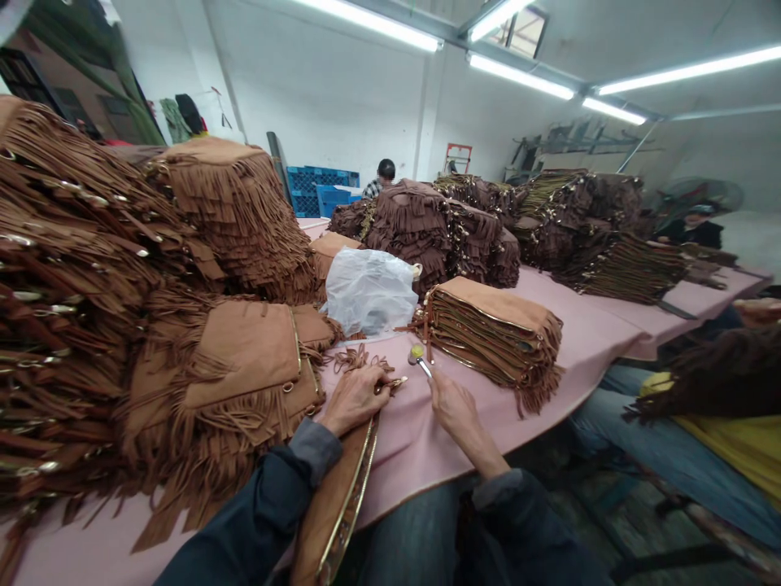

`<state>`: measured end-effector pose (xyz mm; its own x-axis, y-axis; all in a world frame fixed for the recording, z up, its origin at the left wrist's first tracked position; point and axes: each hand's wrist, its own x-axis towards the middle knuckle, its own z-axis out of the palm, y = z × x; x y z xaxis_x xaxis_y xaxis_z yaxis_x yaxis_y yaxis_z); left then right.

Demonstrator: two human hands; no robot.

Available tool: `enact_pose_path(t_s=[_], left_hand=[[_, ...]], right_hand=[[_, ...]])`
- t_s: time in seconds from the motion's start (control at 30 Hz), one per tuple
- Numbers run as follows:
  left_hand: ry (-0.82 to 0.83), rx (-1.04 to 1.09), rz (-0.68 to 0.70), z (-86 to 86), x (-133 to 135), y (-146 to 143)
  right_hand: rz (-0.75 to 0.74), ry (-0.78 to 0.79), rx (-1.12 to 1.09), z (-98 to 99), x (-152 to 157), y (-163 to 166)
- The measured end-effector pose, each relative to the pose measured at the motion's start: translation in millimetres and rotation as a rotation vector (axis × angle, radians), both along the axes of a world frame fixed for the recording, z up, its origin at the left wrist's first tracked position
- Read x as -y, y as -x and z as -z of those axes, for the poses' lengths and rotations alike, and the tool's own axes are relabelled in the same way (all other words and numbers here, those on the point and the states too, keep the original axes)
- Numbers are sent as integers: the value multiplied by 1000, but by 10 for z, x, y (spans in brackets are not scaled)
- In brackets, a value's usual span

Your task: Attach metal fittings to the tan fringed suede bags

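Note:
My left hand [357, 397] is closed on the end of a brown fringed bag [338, 496], pinching by its gold zipper a small strap end that I cannot make out fully. The bag slants down from the hand over the table edge towards my lap. In my right hand [456, 413] is a small tool [421, 363] with a shiny metal shaft and a rounded yellowish head. Its head is just above or on the pink cloth, a little right of my left fingers; contact cannot be told. Loose brown fringe [359, 358] lies beyond the left hand.
A stack of brown bags [494, 325] stands to the right, a crumpled clear plastic bag [371, 289] ahead. Fringed bags [244, 350] are heaped at left. Dark brown piles [412, 228] stand farther back on the pink-covered table [586, 317]. A person in jeans [628, 407] sits at right.

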<state>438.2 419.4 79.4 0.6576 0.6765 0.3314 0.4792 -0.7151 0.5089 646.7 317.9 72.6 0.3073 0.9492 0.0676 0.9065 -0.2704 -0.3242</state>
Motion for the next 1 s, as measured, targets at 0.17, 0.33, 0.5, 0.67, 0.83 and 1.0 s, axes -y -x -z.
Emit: enact_pose_path(t_s=[0.17, 0.33, 0.5, 0.67, 0.83, 1.0], left_hand=[[252, 284, 35, 104, -82, 93], [325, 420, 47, 130, -109, 154], [326, 500, 65, 130, -115, 171], [292, 553, 40, 89, -105, 176], [362, 637, 25, 66, -160, 239], [402, 672, -23, 94, -216, 269]], right_hand=[[36, -97, 109, 49, -71, 122], [-136, -331, -186, 117, 50, 458], [-219, -198, -679, 69, 267, 1034], [-179, -195, -944, 112, 326, 1491], [-125, -305, -1127, 232, 213, 1415], [-201, -264, -1239, 153, 208, 1352]])
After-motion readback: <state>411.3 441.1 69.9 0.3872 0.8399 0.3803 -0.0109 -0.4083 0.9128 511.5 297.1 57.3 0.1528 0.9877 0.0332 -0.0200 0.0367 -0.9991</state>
